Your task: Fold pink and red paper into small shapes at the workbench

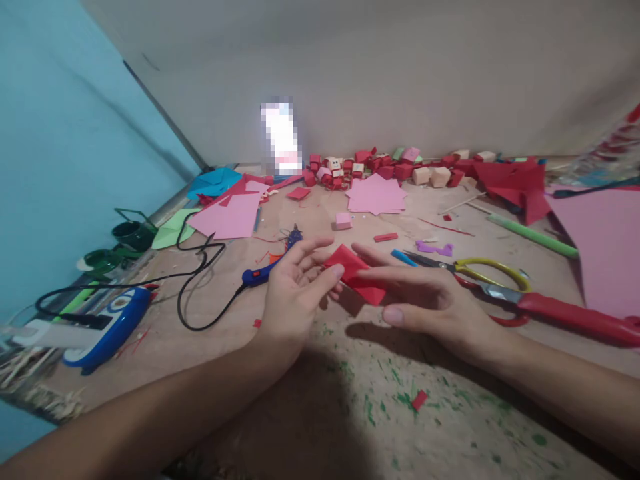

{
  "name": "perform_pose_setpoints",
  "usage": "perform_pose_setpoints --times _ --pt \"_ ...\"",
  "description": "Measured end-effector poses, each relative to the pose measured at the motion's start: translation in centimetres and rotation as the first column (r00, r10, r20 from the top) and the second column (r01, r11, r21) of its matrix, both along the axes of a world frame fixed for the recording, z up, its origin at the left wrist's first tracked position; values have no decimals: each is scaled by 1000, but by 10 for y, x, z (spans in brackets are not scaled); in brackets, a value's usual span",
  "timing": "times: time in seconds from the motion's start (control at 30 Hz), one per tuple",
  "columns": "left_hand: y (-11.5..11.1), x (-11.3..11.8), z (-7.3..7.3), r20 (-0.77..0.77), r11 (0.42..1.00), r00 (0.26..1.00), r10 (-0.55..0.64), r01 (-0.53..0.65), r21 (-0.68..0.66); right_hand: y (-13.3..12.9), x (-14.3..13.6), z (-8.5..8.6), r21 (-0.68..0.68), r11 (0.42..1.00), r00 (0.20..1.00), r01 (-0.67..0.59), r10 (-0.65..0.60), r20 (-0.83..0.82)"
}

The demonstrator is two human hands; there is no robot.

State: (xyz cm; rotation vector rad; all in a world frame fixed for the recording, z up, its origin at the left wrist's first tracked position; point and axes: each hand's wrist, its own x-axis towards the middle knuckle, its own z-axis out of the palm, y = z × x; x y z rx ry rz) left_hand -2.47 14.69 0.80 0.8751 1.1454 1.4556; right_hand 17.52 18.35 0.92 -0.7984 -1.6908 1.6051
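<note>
A small folded red paper [356, 275] is held up over the middle of the table. My left hand [300, 283] pinches its left part between thumb and fingers. On the right side, my right hand [425, 297] has its fingers stretched along the paper, with the thumb apart below it; the fingertips reach the paper's edge. Behind the hands lie a small pink paper box [343, 221] and a narrow red strip [386, 237]. A blue glue gun [260, 275] with a black cord is just left of my left hand.
Yellow-handled scissors [493, 272] and a red-handled tool [575, 317] lie at the right. Pink sheets [377, 195] and several small paper boxes [440, 176] line the wall. A lit phone [283, 137] leans there. A blue-white power strip [113, 327] is at left.
</note>
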Motion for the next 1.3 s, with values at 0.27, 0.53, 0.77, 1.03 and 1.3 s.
perform_pose_setpoints --times 0.27,0.53,0.77,1.03,1.3 --pt "0 2 1 -56 999 997 -53 53 4 -1 -9 -12 -323 944 962 70 -150 -229" --pt "-7 6 2 -186 987 970 -155 158 2 -3 -8 -9 -193 980 997 47 -35 69" --pt "-4 5 -7 -223 984 959 -175 180 1 -3 -9 -5 -231 971 998 69 -63 31" --pt "-8 3 -6 -314 974 927 -204 226 36 -3 -11 -4 -219 969 993 116 -110 42" --pt "-9 2 -3 -357 970 909 -217 240 22 -4 -9 -8 -194 972 991 131 -123 53"
